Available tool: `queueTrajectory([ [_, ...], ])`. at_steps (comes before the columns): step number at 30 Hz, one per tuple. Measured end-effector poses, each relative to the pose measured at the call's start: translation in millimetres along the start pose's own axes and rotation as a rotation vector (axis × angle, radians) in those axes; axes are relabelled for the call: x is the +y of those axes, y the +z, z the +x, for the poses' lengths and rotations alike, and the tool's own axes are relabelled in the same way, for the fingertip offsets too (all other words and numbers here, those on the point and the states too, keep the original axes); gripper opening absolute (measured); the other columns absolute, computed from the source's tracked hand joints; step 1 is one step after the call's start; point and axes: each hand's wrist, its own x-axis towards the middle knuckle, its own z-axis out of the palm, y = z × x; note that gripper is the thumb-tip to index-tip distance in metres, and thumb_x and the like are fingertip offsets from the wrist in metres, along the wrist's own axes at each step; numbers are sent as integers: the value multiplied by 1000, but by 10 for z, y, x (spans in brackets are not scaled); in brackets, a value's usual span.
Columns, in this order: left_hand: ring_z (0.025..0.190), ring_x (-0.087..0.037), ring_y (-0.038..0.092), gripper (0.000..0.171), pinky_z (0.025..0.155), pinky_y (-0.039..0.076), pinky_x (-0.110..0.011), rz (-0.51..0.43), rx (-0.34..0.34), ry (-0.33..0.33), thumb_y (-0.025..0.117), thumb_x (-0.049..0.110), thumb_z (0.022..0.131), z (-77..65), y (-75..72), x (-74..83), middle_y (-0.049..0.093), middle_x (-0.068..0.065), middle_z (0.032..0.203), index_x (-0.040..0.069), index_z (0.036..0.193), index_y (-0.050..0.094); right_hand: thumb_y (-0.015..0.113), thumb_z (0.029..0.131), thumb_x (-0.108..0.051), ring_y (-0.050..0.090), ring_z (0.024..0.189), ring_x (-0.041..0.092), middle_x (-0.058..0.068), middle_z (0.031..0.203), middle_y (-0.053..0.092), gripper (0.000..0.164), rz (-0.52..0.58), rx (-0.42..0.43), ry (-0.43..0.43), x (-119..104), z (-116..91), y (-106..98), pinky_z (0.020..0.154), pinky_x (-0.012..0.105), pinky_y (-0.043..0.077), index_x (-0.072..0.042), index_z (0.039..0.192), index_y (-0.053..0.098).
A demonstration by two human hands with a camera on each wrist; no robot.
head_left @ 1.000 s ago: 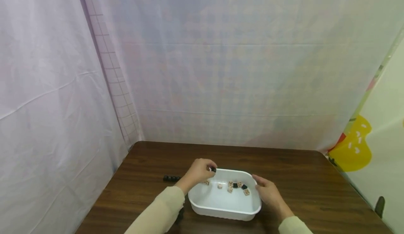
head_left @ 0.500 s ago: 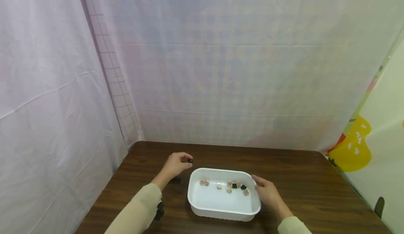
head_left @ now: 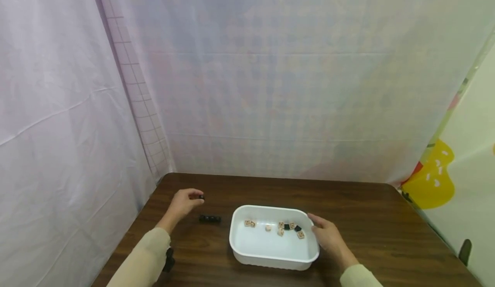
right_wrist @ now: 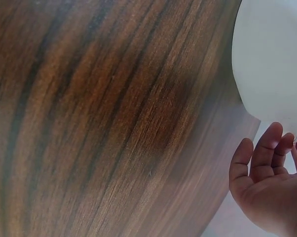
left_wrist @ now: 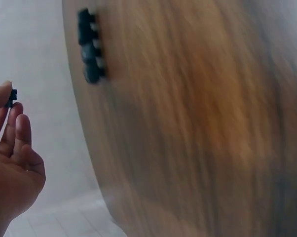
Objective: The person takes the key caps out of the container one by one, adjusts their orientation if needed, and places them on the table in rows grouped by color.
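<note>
My left hand (head_left: 182, 204) is over the left part of the table, pinching a small black block (left_wrist: 13, 97) between thumb and fingertips. Just right of that hand, a short row of black blocks (head_left: 210, 219) lies on the dark wood; in the left wrist view its pieces look like linked knobs. A white plastic tub (head_left: 274, 259) stands to the right. Inside it are several beige square blocks (head_left: 300, 235) and a few black blocks (head_left: 297, 228). My right hand (head_left: 328, 237) holds the tub's right side, thumb and fingers at the rim.
The brown wood-grain table (head_left: 371, 218) reaches back to a pale hanging curtain (head_left: 278, 106). Another white curtain (head_left: 65, 128) drops along the left side. A yellow printed shape (head_left: 433, 179) shows on the right-hand wall covering.
The left hand has moved left from above the tub's far left rim, carrying the black block and uncovering the row on the table. The right hand stays on the tub.
</note>
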Motion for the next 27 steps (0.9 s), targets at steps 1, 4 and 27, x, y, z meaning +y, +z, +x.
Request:
queueTrajectory([
  [1, 102, -33, 64, 24, 85, 52, -47, 5, -1, -11, 74, 9, 87, -10, -22, -30, 70, -12, 106, 1, 109, 72, 45, 94, -3, 56, 115, 42, 36, 141, 43, 49, -1, 0, 3, -3, -1, -1, 86, 46, 53, 5, 143, 47],
  [4, 103, -35, 63, 24, 86, 52, -48, 34, -7, -32, 74, 10, 87, -29, -66, -120, 70, -13, 107, 2, 109, 72, 44, 95, -3, 55, 117, 43, 36, 141, 42, 48, 0, -1, 4, -9, -4, -1, 87, 47, 53, 5, 143, 46],
  [27, 76, -17, 57, 17, 71, 49, -37, 169, -112, -67, 78, 2, 78, -122, 47, -427, 65, -2, 80, 1, 94, 74, 43, 96, -4, 55, 117, 42, 36, 141, 44, 47, 0, 5, -10, 32, 2, 16, 88, 47, 53, 4, 143, 46],
])
